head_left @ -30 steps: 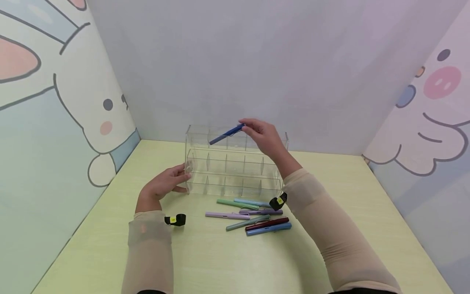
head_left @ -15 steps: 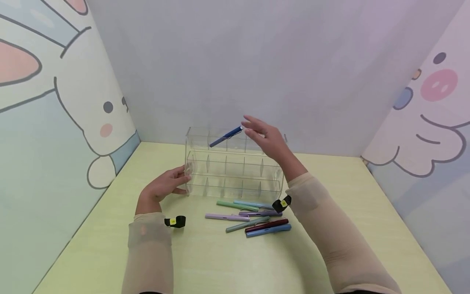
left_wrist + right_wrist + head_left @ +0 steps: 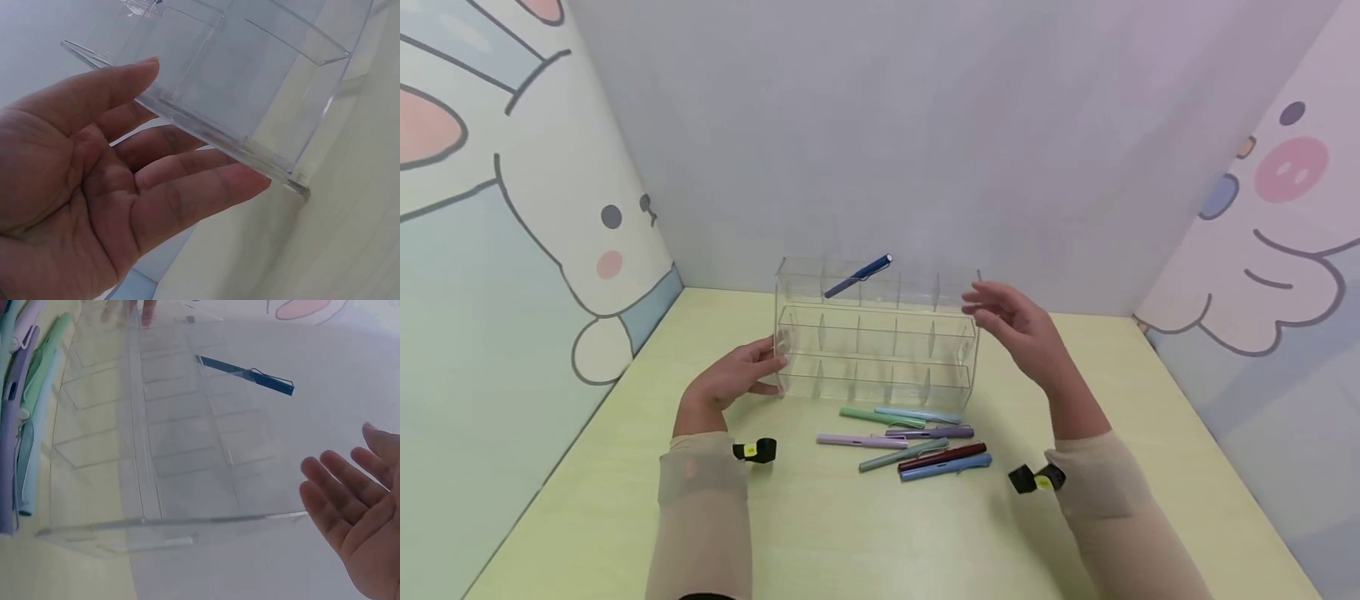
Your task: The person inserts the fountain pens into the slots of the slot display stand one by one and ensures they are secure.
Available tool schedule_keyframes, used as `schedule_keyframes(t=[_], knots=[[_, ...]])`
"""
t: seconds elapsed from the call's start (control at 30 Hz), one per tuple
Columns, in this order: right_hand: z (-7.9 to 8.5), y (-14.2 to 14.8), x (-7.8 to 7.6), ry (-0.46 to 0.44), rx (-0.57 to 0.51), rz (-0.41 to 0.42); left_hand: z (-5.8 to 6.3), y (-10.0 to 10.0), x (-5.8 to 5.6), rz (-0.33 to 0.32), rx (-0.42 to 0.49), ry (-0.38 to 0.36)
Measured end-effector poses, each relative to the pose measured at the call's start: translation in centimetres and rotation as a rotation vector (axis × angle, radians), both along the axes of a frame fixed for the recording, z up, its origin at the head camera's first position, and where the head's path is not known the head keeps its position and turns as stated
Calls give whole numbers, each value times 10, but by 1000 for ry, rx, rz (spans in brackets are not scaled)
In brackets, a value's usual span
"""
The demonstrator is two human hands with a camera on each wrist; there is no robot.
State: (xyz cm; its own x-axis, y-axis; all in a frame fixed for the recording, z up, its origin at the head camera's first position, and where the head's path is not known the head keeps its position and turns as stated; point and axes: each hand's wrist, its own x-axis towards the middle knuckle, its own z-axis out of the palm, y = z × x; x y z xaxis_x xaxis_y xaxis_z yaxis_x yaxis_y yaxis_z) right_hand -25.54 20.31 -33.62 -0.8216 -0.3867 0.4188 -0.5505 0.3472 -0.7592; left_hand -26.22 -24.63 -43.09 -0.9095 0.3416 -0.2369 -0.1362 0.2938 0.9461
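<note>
Standing at frame centre: one transparent, glossy rack [image 3: 876, 333], flat-panelled, its tiers split into box-shaped compartments. Slanting across the top tier, we see one slim dark-blue pen [image 3: 857, 276] with a thin clip. Left of centre, the left hand [image 3: 733, 375] holds the side panel between thumb and fingers. Right of centre, the right hand [image 3: 1018, 329], fingers loosely parted, is near the rack. Lower centre, we count seven smooth, rod-shaped pens [image 3: 904, 455].
</note>
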Motion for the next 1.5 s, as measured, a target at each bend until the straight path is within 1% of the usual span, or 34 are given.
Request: schedule_keyframes(t=[0.1, 0.17, 0.33, 0.4, 0.47, 0.6, 0.73, 0.83, 0.97, 1.07, 1.2, 1.33, 1.5], knots=[[-8, 20, 16, -27, 143, -49, 1, -1, 0, 3, 1, -2], [-13, 31, 26, -62, 258, -63, 1, -2, -1, -2, 3, 3], [-21, 46, 45, -224, 502, -16, 1, -4, -2, -5, 0, 11], [-24, 47, 50, -286, 558, 9, 1, -5, -2, -7, -3, 13], [-26, 45, 52, -329, 594, 33, 1, -5, -1, -10, -1, 15], [-34, 36, 52, -387, 645, 89, 1, -6, 0, -6, -3, 5], [-48, 21, 54, -421, 716, 134, -1, -7, 2, -11, -8, -3], [-60, 12, 56, -405, 775, 146, -3, -8, 2, -14, -8, -1], [-72, 4, 60, -345, 862, 130, -4, -7, 3, -14, -6, -9], [-78, 1, 62, -317, 904, 114, -4, -6, 4, -17, 4, -6], [-83, -3, 65, -302, 940, 63, -3, -4, 4, -19, 6, 3], [-87, -7, 68, -264, 981, 9, -1, -3, 3, -22, 4, 13], [-86, -10, 70, -213, 990, -14, -1, -2, 2, -30, 2, 18]])
